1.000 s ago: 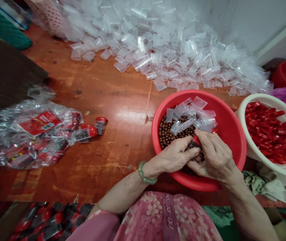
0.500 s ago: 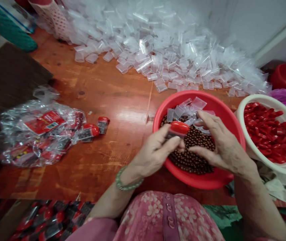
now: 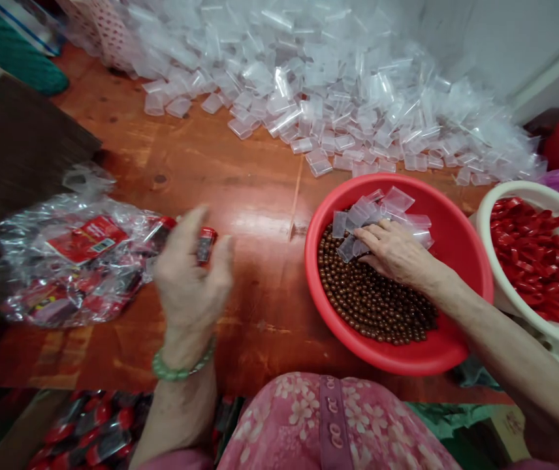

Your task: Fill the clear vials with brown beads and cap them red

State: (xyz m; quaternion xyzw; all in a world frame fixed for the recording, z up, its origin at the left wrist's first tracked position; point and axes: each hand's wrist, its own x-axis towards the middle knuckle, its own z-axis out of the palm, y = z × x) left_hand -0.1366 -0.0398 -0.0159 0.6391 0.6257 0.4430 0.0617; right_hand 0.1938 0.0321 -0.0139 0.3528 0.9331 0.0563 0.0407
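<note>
My left hand [image 3: 191, 281], blurred by motion, is over the table with thumb and forefinger spread. Between and beyond those fingers a small red-capped case with dark contents [image 3: 206, 245] lies on the wood. In the red basin [image 3: 475, 274], my right hand [image 3: 399, 251] has its fingers closed over a heap of clear plastic cases [image 3: 358, 212]; its fingertips seem to grip one, partly hidden. Round brown balls [image 3: 372, 300] fill the bottom of the basin around the cases.
A clear bag of packed cases [image 3: 83, 261] lies at the left. Many clear cases [image 3: 303, 98] are heaped along the back. To the right, a white bowl [image 3: 495, 241] holds red caps [image 3: 544, 261]. More filled cases [image 3: 93, 424] sit below the table's front edge.
My left hand has moved left from the basin to beside the bag, and the red-capped case it held no longer shows in it. My right hand has closed over the clear cases.
</note>
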